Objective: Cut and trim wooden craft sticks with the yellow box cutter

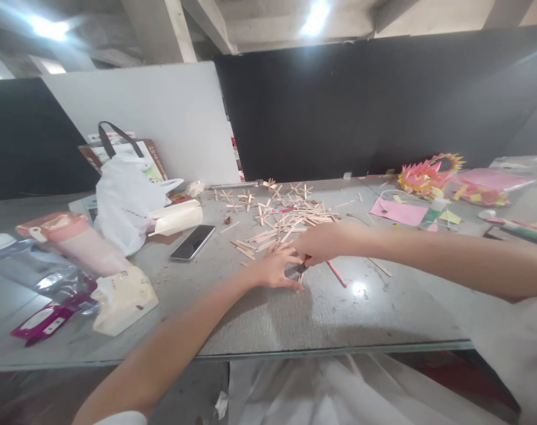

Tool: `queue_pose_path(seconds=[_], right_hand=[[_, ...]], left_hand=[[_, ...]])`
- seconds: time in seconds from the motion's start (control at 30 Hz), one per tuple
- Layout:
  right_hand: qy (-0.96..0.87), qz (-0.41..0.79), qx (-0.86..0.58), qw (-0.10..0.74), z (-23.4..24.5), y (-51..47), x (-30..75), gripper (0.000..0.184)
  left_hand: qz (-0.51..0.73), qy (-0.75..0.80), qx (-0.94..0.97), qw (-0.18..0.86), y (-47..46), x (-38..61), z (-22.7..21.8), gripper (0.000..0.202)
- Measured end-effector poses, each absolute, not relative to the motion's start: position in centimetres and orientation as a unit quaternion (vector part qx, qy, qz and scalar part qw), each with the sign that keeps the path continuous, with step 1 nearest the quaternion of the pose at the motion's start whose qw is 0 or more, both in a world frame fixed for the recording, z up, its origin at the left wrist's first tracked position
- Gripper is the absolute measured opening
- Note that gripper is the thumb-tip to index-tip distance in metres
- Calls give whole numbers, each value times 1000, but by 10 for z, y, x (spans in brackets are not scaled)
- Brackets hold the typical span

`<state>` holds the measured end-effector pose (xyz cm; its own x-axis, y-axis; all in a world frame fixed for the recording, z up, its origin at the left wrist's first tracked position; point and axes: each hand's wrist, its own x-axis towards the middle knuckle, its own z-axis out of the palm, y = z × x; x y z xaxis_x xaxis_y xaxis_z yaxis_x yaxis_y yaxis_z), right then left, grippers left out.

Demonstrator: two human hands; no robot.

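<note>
My right hand [318, 243] is closed around a small dark tool [302, 267] with a grey, blade-like part; its exact kind is hard to make out. Just left of it, my left hand [277, 267] rests low over the table, thumb and fingers curved about a short light wooden stick [300, 280]. The tool meets the stick between the two hands. Behind them lies a loose heap of flat wooden sticks [310, 213]. Several star-like crossed stick pieces [249, 199] stand beyond the heap. A red pencil [337, 274] lies beside my right wrist.
On the left are a phone [192, 242], a white plastic bag [121, 198], a pink bottle [73, 239], a clear bottle [33, 268] and a cream paper box [125, 300]. Pink paper [399, 211] and a spiky paper craft [423, 175] lie right. A black partition [339, 112] stands behind.
</note>
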<state>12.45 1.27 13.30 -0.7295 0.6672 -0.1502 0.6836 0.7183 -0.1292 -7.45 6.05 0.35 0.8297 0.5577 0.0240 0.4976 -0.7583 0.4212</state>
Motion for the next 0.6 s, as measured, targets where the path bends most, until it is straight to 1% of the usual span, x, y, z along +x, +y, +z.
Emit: queue_pose_path(seconds=[0.1, 0.23, 0.33, 0.4, 0.5, 0.6], right_hand=[[931, -54, 333, 137, 135, 15, 123, 17], [930, -23, 319, 179, 138, 19, 123, 18], [928, -40, 329, 169, 138, 18, 126, 16], [916, -59, 366, 153, 136, 15, 126, 15], [885, -70, 434, 151, 132, 8, 129, 14], [881, -89, 443, 138, 122, 7, 138, 19]], left_hand=[[78, 273, 936, 208, 61, -75, 3, 70], [64, 263, 936, 225, 67, -77, 1, 77], [56, 263, 935, 230, 68, -78, 1, 76], [54, 265, 936, 225, 68, -78, 2, 74], [47, 276, 933, 224, 66, -77, 4, 73], [33, 296, 926, 233, 64, -78, 5, 74]])
